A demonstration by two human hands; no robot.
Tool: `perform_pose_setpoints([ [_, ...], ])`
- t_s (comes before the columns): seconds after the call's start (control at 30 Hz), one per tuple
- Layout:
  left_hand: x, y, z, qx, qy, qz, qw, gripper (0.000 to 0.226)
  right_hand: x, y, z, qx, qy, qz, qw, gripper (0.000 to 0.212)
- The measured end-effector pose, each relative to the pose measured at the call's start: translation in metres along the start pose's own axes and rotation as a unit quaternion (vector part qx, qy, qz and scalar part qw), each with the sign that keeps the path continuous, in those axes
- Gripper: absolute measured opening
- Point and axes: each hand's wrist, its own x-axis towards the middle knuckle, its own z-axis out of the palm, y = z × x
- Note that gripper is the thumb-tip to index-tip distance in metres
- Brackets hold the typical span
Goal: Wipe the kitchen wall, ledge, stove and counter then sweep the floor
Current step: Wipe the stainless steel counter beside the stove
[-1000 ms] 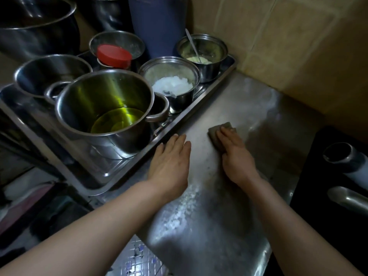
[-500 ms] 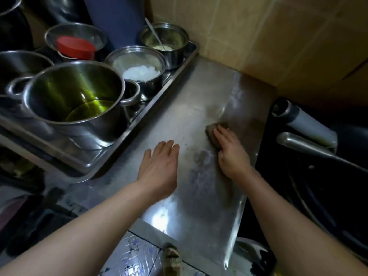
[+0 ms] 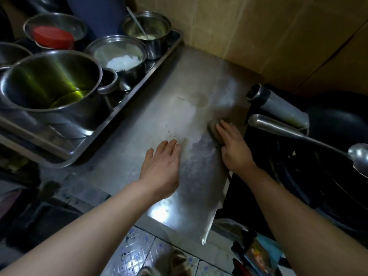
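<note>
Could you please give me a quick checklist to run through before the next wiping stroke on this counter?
1. Right hand pressing the sponge flat: ok.
2. Left hand flat on the counter, bracing: ok.
3. Back of the counter free for the stroke: ok.
4. Counter clean: not ok, stain remains ahead.
5. Ladle handle clear of the sponge: cannot tell, very close.

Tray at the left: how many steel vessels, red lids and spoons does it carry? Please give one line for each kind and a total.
Vessels: 5, one cut off by the left edge
Red lid: 1
Spoon: 1
Total: 7
</note>
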Motion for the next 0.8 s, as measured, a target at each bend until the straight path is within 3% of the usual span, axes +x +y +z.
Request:
perform_pose_setpoints([
  [0.33,-0.017,0.020,0.021,0.001,0.031,-0.070,0.997,0.065,-0.075,-0.035,0.022,0.053,0.000,-0.157,0.986,0.064],
  [0.47,-0.029,0.011,0.025,-0.007,0.029,-0.112,0.993,0.069,-0.022,-0.009,0.007,0.021,-0.004,-0.075,0.997,0.074],
  [0.57,-0.037,0.004,0.024,-0.006,0.040,-0.134,0.990,0.067,-0.013,-0.022,0.016,0.019,0.021,-0.054,0.998,0.069],
  [0.67,-0.043,-0.005,0.023,-0.019,0.048,-0.156,0.986,0.066,-0.042,-0.051,0.036,0.040,0.031,-0.149,0.987,0.059],
  [0.8,-0.047,-0.017,0.021,-0.020,0.041,-0.171,0.984,0.068,-0.058,-0.079,0.039,0.062,0.000,-0.249,0.966,0.063],
])
